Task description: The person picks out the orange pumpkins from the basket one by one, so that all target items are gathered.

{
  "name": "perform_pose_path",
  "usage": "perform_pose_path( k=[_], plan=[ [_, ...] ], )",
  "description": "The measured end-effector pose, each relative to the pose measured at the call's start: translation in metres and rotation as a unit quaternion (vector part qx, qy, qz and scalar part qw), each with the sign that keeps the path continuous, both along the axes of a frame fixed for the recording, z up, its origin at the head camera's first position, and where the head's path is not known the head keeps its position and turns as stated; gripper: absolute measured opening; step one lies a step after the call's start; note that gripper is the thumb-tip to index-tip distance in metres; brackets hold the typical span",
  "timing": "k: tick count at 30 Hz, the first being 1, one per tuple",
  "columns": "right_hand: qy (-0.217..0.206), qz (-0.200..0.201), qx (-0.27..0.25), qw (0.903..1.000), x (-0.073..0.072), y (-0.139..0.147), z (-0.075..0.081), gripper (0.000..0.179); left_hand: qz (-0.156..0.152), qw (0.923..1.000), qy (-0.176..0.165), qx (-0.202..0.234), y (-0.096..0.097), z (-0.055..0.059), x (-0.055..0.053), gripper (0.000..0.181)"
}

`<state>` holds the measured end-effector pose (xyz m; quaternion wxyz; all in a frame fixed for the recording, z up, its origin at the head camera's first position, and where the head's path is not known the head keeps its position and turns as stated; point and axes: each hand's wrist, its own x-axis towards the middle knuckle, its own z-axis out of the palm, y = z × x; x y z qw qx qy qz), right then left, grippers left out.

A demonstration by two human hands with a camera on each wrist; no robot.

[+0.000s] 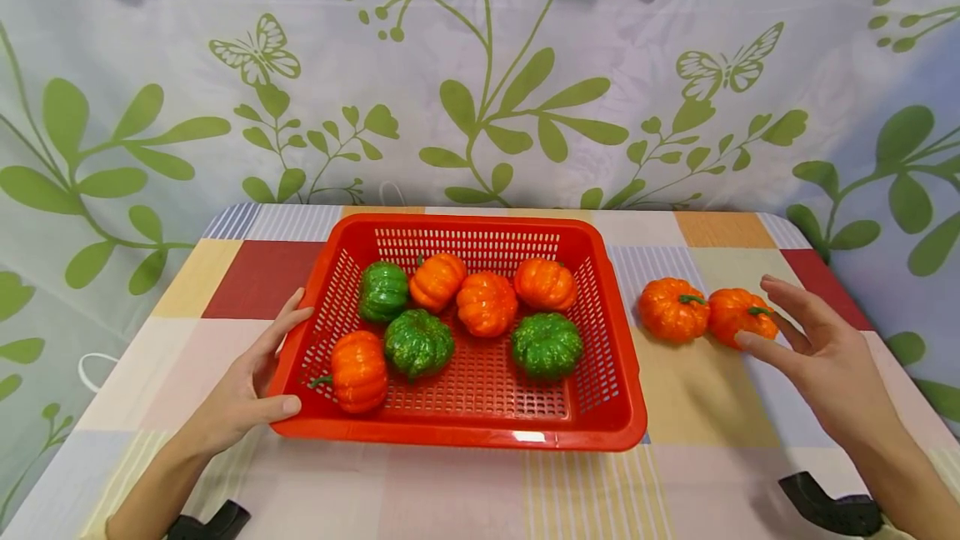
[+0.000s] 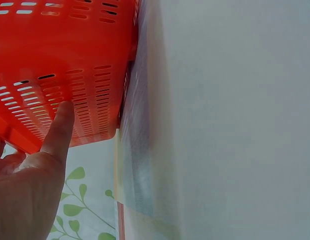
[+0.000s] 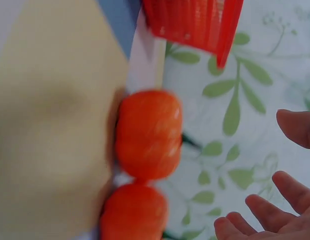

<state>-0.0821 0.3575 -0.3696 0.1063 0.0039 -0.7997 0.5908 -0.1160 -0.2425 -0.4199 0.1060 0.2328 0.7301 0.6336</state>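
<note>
My left hand [image 1: 236, 398] rests against the left side of a red plastic basket [image 1: 457, 437], with fingers and thumb spread along its rim. In the left wrist view, one straight finger [image 2: 60, 130] touches the slotted outer wall. Inside the basket lie several orange pumpkins [image 1: 487, 304] and three green pumpkins [image 1: 418, 343]. To the right, two small orange pumpkins with green stems sit side by side: one nearer the basket [image 1: 673, 310], the other [image 1: 741, 317] beside my right hand [image 1: 836, 361]. That hand hovers with thumb and fingers spread apart, holding nothing.
A patchwork-checked cloth [image 1: 450, 490] covers the table. Behind it hangs a pale curtain [image 1: 322, 82] printed with green leaves and butterflies. Dark straps [image 1: 828, 507] show at both wrists. A thin white loop [image 1: 93, 369] lies off the table's left edge.
</note>
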Motion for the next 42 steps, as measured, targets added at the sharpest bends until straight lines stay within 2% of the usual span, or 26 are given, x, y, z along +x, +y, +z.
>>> perform_pose_path(
  k=[1, 3, 5, 8, 11, 20, 27, 35, 42],
  plan=[
    [0.0, 0.003, 0.012, 0.9999, 0.0, -0.006, 0.002, 0.067, 0.0, 1.0, -0.001, 0.001, 0.0, 0.0, 0.0, 0.087],
    [0.004, 0.018, -0.002, 0.9998, -0.001, -0.016, 0.006, 0.065, 0.001, 1.0, -0.001, 0.001, 0.001, 0.0, 0.001, 0.087],
    [0.004, 0.02, 0.017, 0.9996, -0.001, -0.026, 0.011, 0.063, 0.002, 1.0, 0.0, -0.001, 0.001, 0.0, 0.001, 0.086],
    [0.009, 0.043, -0.007, 0.999, -0.003, -0.041, 0.015, 0.059, 0.005, 1.0, 0.001, -0.003, 0.001, 0.0, 0.001, 0.086],
    [0.019, 0.063, 0.0, 0.9978, -0.004, -0.057, 0.02, 0.057, 0.005, 1.0, 0.002, -0.004, 0.002, 0.001, 0.001, 0.087],
    [0.03, 0.095, 0.085, 0.9914, -0.014, -0.106, 0.026, 0.046, 0.005, 0.9999, 0.013, -0.003, 0.005, 0.005, 0.001, 0.086],
    [0.044, 0.158, 0.066, 0.9843, -0.014, -0.137, 0.03, 0.044, 0.008, 0.9997, 0.022, -0.01, 0.005, 0.004, 0.001, 0.087],
    [0.005, 0.227, 0.029, 0.9734, -0.009, -0.172, 0.029, 0.046, 0.01, 0.9997, 0.021, -0.006, 0.006, 0.005, 0.001, 0.087],
    [-0.03, 0.282, 0.043, 0.9581, -0.01, -0.207, 0.029, 0.046, 0.011, 0.9998, 0.019, -0.002, 0.003, 0.004, 0.002, 0.086]
  ],
)
